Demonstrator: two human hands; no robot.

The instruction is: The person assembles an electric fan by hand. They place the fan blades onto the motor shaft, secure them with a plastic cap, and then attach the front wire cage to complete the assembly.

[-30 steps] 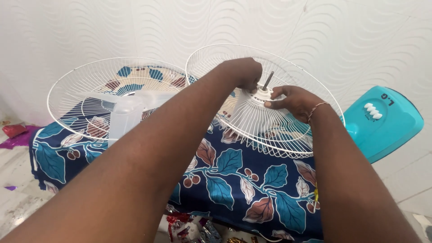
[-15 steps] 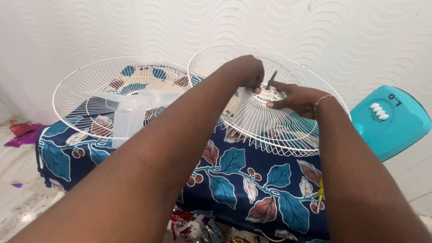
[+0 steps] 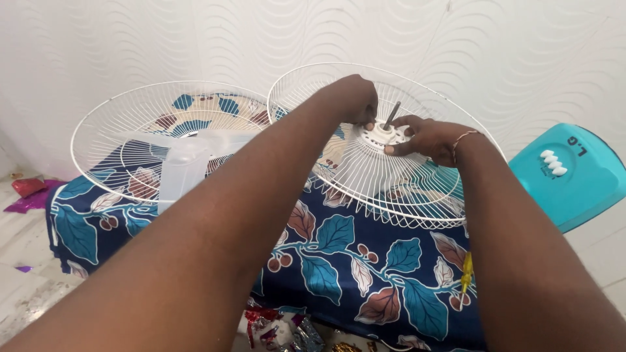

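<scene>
Centre of frame, left hand [image 3: 352,101] fingers pinched at the grey metal shaft [image 3: 390,116], right hand [image 3: 427,138] fingers gripping the white round hub [image 3: 381,135] of a white wire fan guard [image 3: 391,176], on a leaf-patterned blue cloth [image 3: 339,261].

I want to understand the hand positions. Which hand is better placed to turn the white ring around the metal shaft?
Probably the left hand: its fingertips come from above onto the white ring beside the metal shaft. The right hand lies sideways along the ring's edge on the wire guard, apparently steadying it.
</scene>
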